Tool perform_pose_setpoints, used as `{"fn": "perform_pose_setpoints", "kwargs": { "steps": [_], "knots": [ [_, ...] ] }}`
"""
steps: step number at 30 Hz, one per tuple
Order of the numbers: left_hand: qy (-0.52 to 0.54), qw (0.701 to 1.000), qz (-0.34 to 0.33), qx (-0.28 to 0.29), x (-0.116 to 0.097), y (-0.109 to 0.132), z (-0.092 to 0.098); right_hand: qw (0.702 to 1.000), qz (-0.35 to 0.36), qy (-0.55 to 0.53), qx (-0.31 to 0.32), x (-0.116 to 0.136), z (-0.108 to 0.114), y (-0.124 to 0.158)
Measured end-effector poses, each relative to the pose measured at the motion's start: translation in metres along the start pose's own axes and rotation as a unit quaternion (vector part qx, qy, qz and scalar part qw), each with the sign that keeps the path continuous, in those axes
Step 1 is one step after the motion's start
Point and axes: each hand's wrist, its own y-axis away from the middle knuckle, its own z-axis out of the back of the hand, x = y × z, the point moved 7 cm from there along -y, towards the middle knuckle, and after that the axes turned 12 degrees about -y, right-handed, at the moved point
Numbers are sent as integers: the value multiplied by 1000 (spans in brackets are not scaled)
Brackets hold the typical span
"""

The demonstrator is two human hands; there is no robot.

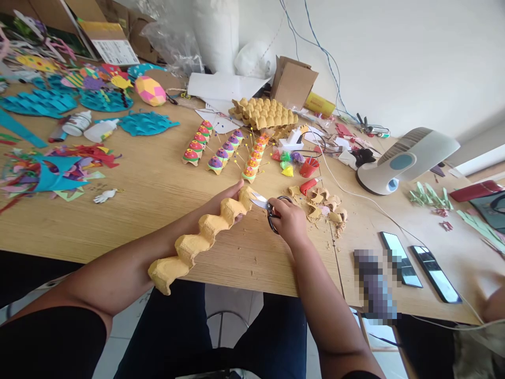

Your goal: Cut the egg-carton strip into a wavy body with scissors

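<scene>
My left hand (235,193) is closed on a yellow egg carton strip (213,225), holding it from behind near its far end. Several bumps run along the strip, which slants down toward my left forearm and overhangs the table's front edge. My right hand (291,223) grips black-handled scissors (260,200). Their blades touch the strip's far end; whether they bite into it I cannot tell. Beyond my hands stand three decorated carton strips: a red one (198,142), a purple one (225,151) and an orange one (255,156). Carton scraps (315,202) lie right of the scissors.
A stack of egg trays (264,112) stands at the back. At the right are a white fan (406,158), a phone (401,258) and another phone (436,273). Paper scraps (59,168) and blue paper crafts (148,123) cover the left side. Another person's arm (493,302) shows at the right edge.
</scene>
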Motion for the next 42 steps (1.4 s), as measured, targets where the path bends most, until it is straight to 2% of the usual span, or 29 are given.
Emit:
{"fn": "perform_pose_setpoints", "kwargs": {
  "steps": [5, 14, 24, 30, 37, 42],
  "knots": [
    [25, 1000, 4, 17, -2, 0, -5, 1000, -10, -4, 0, -3, -2, 1],
    [33, 998, 20, 43, 2, -2, -1, 1000, -6, -12, 4, -4, -3, 1],
    [3, 999, 44, -15, 2, 1, 0, 1000, -14, -6, 8, -5, -4, 1],
    [11, 999, 19, -24, -3, 3, -3, 1000, -27, -10, 7, -11, -7, 2],
    [-8, 1000, -6, 5, -3, 2, -2, 990, -80, -88, -73, -21, -2, 2],
    [-15, 1000, -9, 22, 0, 0, 3, 978, -110, -168, -46, -19, -6, 1]
  ]
}}
